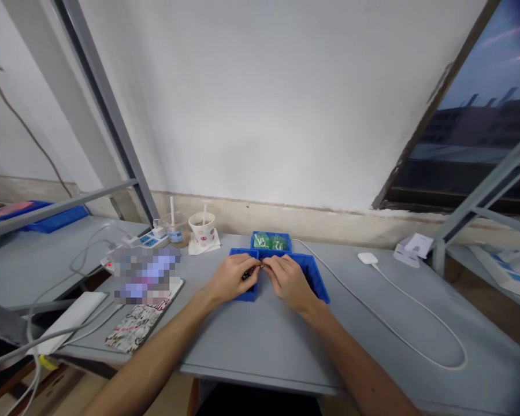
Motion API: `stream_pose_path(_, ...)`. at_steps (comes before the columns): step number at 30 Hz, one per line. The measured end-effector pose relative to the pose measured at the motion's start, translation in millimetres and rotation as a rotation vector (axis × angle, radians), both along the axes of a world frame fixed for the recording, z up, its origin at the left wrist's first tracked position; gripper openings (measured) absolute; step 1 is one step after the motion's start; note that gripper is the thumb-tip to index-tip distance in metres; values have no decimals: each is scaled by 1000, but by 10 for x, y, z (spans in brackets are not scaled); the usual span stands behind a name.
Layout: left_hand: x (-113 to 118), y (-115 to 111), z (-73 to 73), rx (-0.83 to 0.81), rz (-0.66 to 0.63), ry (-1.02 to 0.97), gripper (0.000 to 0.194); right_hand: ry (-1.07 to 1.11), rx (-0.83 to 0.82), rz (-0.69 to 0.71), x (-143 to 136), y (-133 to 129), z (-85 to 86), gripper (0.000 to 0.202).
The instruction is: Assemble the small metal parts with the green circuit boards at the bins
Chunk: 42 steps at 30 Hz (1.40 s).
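Observation:
My left hand (230, 278) and my right hand (289, 282) meet fingertip to fingertip over the blue bins. Between them is pinched a small shiny piece (262, 265), too small for me to name. Below my left hand lies the left blue bin (245, 298), with small dark parts partly showing under the fingers. The right blue bin (321, 284) sits beside my right hand and holds dark contents, half hidden by that hand. Behind both is a smaller blue bin (291, 249) with green-and-clear packets (269, 241) in it.
Two drink cups, a clear one (177, 231) and a paper one (202, 230), stand at the back left. A patterned booklet or case (139, 325), power strip (153, 236) and cables lie left. A white charger (367, 258) with its cable and a small white box (413, 249) lie right.

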<state>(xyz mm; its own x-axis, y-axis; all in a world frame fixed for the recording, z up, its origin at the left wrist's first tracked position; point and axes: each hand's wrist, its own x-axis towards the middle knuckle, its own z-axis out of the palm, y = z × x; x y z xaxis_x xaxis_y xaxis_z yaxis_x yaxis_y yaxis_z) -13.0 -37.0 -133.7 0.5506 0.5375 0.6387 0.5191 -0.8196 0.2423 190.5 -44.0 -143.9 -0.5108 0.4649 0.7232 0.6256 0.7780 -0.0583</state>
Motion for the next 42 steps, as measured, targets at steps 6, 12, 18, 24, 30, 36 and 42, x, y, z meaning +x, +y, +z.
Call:
stream_pose_path(6,-13,13,-22,29,-48,10,19,-13,-29,9,-2,-18,4,26)
stream_pose_path(12,-10,14,-29,39,-37,13,18,-3,-35,16,10,-26,18,28)
stream_pose_path(18,-7,6,1,35,13,-7,20,-3,-40,2,26,-19,24,21)
stream_pose_path(24,-18,9,-8,31,6,6,20,-33,-35,0,11,-16,18,24)
stream_pose_path(30,-26,15,-26,42,-34,27,22,-40,-54,4,15,-16,15,28)
stream_pose_path(36,-18,17,-22,57,-20,15,20,-10,-32,16,17,-13,25,26)
stream_pose_path(42,-24,18,-20,50,51,27,24,-6,-33,18,11,-5,12,18)
